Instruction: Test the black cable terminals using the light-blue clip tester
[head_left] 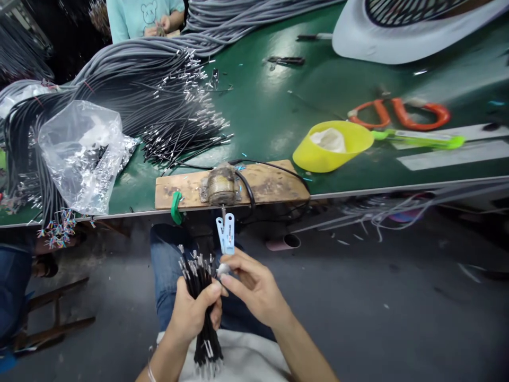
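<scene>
Gripping bundle of black wires (201, 297) upright in left hand (193, 313), fingers wrapped shut round its middle, stripped tips above thumb. Right hand (254, 286) pinches small white piece, thumb and forefinger closed, at wire tips; exact item unclear. Blue clip (226, 233) just above fingertips. Best keep tips level, grip firm. Beyond fingers: yellow bowl (318, 159) holds white wad; clear plastic bag (79, 154) holds shiny bits.

No readable words, numbers or brand names anywhere, only a small bear-face print with crossed eyes on the pale teal T-shirt (145, 13), upper left of the frame
</scene>
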`<state>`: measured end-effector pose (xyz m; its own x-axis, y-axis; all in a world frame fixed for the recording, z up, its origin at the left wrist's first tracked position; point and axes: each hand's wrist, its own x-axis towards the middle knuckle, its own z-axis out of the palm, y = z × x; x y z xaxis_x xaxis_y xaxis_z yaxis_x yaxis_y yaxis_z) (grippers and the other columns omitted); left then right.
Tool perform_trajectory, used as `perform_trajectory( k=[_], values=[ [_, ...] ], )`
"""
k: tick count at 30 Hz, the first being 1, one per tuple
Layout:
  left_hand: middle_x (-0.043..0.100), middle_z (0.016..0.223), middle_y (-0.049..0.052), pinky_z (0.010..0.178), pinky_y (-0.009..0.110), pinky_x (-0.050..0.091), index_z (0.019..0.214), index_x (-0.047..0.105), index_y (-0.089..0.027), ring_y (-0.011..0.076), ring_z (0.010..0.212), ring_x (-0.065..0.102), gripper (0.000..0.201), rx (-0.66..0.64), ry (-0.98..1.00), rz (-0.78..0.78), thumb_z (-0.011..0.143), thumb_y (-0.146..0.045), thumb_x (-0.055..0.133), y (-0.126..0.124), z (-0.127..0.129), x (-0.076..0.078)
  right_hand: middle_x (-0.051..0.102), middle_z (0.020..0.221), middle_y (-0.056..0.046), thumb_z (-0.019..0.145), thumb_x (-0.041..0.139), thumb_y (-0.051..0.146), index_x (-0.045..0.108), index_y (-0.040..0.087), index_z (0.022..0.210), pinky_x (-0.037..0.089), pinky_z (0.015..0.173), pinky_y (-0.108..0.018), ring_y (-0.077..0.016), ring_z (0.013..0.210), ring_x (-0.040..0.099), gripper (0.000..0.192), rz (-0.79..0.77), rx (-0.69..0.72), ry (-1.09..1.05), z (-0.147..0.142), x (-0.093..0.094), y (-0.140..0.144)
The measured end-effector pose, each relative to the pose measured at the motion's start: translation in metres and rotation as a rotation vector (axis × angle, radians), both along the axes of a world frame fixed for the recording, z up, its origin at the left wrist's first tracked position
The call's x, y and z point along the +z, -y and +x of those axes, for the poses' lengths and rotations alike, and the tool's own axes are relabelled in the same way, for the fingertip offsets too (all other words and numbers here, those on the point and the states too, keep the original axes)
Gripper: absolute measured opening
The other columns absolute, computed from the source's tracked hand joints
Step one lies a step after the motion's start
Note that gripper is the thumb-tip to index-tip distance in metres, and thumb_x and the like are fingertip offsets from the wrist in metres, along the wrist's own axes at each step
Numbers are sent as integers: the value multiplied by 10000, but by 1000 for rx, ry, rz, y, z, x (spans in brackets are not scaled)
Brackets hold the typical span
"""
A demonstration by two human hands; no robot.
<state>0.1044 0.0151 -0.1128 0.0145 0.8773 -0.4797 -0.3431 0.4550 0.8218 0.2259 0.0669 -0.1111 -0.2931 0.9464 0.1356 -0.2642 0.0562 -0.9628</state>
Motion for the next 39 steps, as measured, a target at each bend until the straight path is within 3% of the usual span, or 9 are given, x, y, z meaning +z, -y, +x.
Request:
perform_trajectory(
  k=[5, 9, 11, 17, 19, 21, 25, 32, 39],
  values=[
    [466, 378, -29, 331, 203, 342, 565, 511, -170, 68, 301, 402, 345, -41, -70, 34, 678, -459, 662, -7, 5, 11, 469, 631, 13, 805, 559, 222, 530, 191, 629, 377, 486, -228, -119, 552, 468, 181, -7, -100, -77, -8, -4, 5],
    [454, 381, -39, 347, 195, 350, 543, 483, -163, 60, 320, 398, 370, -6, -130, 32, 644, -450, 694, -12, 5, 19, 506, 684, -6, 770, 523, 63, 554, 196, 702, 396, 577, -249, -143, 653, 482, 152, 297, -374, 186, -10, -2, 8],
    [452, 388, -37, 346, 199, 344, 554, 508, -160, 60, 323, 388, 353, -13, -155, 35, 666, -449, 677, -13, 4, 16, 529, 702, -17, 767, 510, 43, 564, 195, 734, 407, 608, -259, -152, 682, 493, 165, 365, -369, 265, -7, 0, 6],
    [407, 314, -44, 242, 225, 221, 531, 566, -196, 67, 226, 295, 373, 22, -191, 10, 614, -546, 668, -9, 1, -27, 574, 716, -15, 796, 588, 265, 602, 207, 774, 466, 579, -220, -131, 652, 561, 64, 9, -200, 4, 2, -3, -3],
    [416, 310, -42, 250, 227, 237, 530, 565, -200, 72, 229, 310, 344, 44, -212, 11, 626, -509, 681, -7, 2, -38, 637, 759, -18, 708, 693, 314, 622, 222, 862, 501, 637, -219, -136, 697, 610, 193, -118, -165, -103, 3, -4, -4],
    [427, 317, -45, 250, 223, 241, 552, 563, -201, 74, 232, 324, 326, 57, -188, 5, 620, -491, 695, -6, 2, -42, 681, 754, -18, 651, 746, 301, 637, 224, 903, 517, 656, -212, -133, 692, 640, 285, -225, -88, -142, 4, -2, -4],
    [447, 371, -47, 256, 215, 258, 616, 581, -183, 63, 243, 335, 330, 51, -102, 29, 651, -500, 667, -6, 2, -29, 710, 669, -26, 693, 709, 272, 685, 193, 846, 524, 549, -185, -121, 568, 649, 173, -326, 13, -127, 5, 2, -6],
    [467, 405, -33, 331, 229, 335, 639, 589, -187, 83, 304, 394, 277, 38, -159, 45, 717, -448, 637, -9, 4, 1, 728, 745, -21, 746, 625, 149, 698, 220, 841, 544, 589, -228, -156, 637, 681, 140, -45, -241, 83, 0, 0, 6],
    [472, 385, -46, 350, 225, 347, 698, 560, -185, 90, 315, 405, 278, 146, -234, 9, 710, -451, 640, -7, 14, 6, 659, 668, -9, 702, 630, 57, 671, 225, 856, 508, 582, -290, -157, 571, 599, 232, 221, -612, 312, -13, 2, 20]
  ],
)
